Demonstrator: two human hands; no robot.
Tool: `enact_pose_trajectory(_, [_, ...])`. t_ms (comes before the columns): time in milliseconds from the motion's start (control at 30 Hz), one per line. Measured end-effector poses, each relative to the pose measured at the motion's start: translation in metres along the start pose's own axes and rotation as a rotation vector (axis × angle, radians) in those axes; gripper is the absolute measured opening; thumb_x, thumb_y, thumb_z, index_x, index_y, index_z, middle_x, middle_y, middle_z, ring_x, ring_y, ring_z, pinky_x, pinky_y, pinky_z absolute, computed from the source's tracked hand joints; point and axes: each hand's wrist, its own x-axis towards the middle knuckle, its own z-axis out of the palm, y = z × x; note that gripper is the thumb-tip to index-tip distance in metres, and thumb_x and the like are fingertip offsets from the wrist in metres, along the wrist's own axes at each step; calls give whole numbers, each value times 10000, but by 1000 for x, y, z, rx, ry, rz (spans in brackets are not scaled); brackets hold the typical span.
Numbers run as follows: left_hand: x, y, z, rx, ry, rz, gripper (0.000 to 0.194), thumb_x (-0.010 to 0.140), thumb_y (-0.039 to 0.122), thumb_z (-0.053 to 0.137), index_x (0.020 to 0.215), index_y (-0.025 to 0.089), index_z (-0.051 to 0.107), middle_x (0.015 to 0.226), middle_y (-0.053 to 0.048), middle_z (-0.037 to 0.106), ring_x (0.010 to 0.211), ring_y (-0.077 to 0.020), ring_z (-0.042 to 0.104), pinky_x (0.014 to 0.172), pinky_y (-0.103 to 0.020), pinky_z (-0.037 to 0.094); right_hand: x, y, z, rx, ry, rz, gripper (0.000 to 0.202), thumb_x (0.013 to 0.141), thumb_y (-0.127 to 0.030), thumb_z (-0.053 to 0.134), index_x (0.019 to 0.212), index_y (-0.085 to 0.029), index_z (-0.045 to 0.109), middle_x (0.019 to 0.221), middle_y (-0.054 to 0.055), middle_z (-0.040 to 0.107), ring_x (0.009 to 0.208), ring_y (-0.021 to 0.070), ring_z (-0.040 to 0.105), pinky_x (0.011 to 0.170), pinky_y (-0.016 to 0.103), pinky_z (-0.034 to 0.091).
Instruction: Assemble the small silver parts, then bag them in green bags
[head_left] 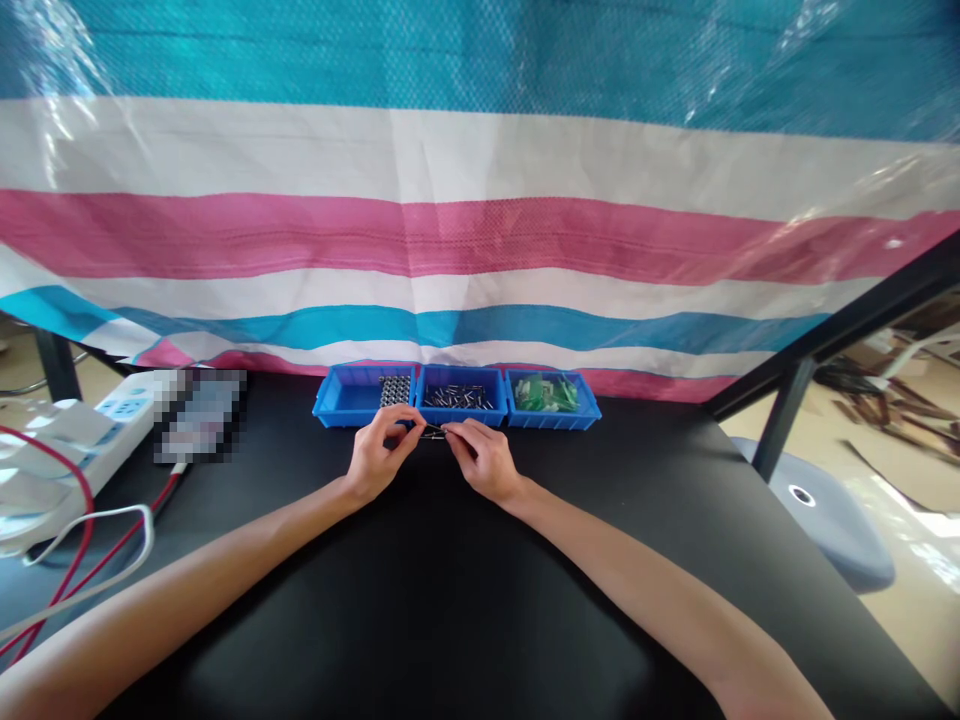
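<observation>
My left hand (384,450) and my right hand (484,458) face each other just in front of the blue bins, fingertips pinched together. Between them is a small, thin, dark metal piece (433,433), with a shiny bit along it; its exact kind is too small to make out. Directly behind the fingers, the middle blue bin (460,373) holds many loose, slim metal pieces (463,397). In the left blue bin (346,385), round metal pieces (395,390) stand packed in rows at the right end. Green items (545,394) fill the right blue bin (590,408).
A black tabletop (420,600) lies under my arms. On the left are a white power strip (135,400) with plugs, red and white cables (146,530), and a blurred-out device (201,415). A striped sheet (450,235) hangs behind the bins; a grey stool (832,520) stands right.
</observation>
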Motion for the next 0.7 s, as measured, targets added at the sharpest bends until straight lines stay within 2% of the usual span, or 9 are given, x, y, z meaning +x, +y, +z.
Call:
enact_pose_trajectory(400, [-1,1,-3,11,-46,-13,241,844,230,650,1059,169,560,926,-29,657,568,-61,609,593,-204,524,-3,5,2,-18,-33,-48,218,954,-193,478,1067,-169,663,839,60,654,723,148,634,666,252,528])
enact_pose_trajectory(700, [-2,-2,-2,59,-16,27,204,850,252,646,1028,181,575,878,-16,674,569,-75,613,563,-201,517,-4,5,3,-50,-65,-49,230,963,-225,480,1105,-182,657,874,63,666,744,149,643,685,253,538])
